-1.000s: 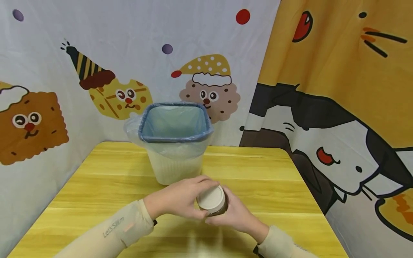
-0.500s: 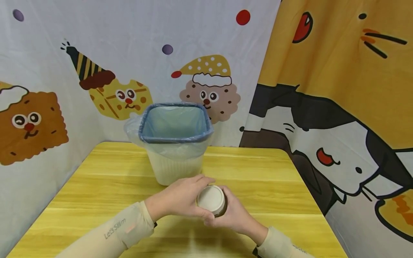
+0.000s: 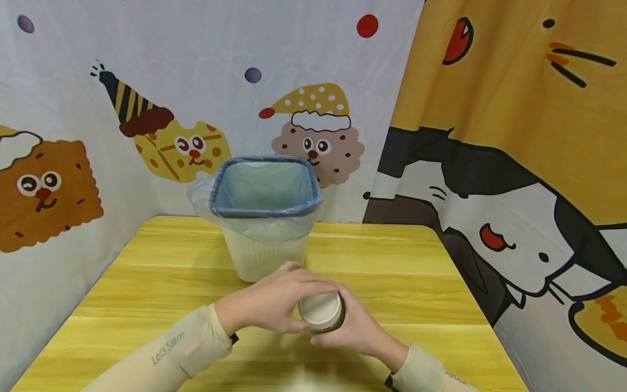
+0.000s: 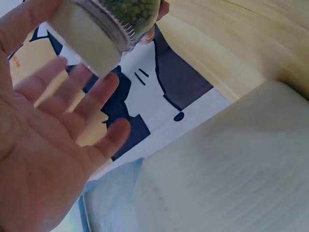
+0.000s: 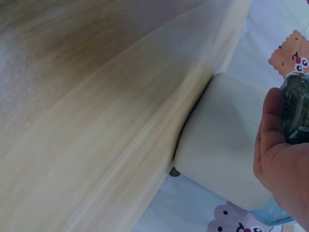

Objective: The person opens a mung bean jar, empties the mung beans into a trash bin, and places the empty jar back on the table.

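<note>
Glass jar (image 4: 134,15) partly hidden by hand; right fingers (image 5: 273,128) grip it, left fingers (image 4: 98,98) spread at lid (image 3: 320,308).

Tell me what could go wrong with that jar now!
The jar might slip from the right hand and drop, because it seems to be held above the table.

The left hand is at the lid. If the lid pops off suddenly, the green bits inside could spill.

The bin stands just beyond the left hand, so a sudden jerk could bump it.
</note>
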Tool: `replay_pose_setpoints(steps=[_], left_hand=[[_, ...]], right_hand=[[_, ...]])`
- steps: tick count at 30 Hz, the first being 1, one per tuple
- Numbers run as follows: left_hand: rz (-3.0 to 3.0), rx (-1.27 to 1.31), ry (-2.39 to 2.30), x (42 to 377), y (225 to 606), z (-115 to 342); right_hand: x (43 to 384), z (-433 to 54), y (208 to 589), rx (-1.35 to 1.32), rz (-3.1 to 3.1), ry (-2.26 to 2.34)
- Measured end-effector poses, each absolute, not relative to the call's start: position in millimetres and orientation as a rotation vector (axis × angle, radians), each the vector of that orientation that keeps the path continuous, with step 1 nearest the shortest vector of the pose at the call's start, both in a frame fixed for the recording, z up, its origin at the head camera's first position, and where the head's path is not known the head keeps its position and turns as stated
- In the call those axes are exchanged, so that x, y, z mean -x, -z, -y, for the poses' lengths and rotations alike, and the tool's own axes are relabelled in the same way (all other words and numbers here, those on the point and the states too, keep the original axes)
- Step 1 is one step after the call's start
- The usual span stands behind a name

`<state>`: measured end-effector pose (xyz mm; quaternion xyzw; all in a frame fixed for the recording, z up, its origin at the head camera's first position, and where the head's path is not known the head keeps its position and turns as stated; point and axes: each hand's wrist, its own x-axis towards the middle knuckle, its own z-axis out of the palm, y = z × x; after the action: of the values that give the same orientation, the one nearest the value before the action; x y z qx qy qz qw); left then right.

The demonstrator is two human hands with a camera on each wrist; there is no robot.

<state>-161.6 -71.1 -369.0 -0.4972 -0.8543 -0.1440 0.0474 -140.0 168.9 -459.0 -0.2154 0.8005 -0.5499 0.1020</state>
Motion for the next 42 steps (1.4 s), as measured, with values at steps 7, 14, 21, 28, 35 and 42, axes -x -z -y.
replay_pose_setpoints(steps=[7,14,21,28,35,42], left_hand=[[2.717,1.151,0.367,155.0,382.9,59.3],[2.755,1.328,0.533,156.9,379.6,63.9],[2.738,1.578,0.454,157.1,370.7,69.0],[2.752,1.57,0.489,159.0,368.5,67.1],[2.788,1.421,0.675,158.4,368.5,66.8],[2.762,1.397,0.671,157.9,369.8,66.7]], right_hand=[[138.9,-166.0,461.6,0.574,-2.371,1.623],[140.5,-169.9,463.5,0.639,-2.393,1.618],[139.8,-172.3,464.4,0.616,-2.328,1.62],[138.7,-171.0,464.9,0.626,-2.339,1.619],[138.1,-169.7,464.0,0.588,-2.373,1.624],[138.6,-170.8,465.3,0.617,-2.405,1.611]])
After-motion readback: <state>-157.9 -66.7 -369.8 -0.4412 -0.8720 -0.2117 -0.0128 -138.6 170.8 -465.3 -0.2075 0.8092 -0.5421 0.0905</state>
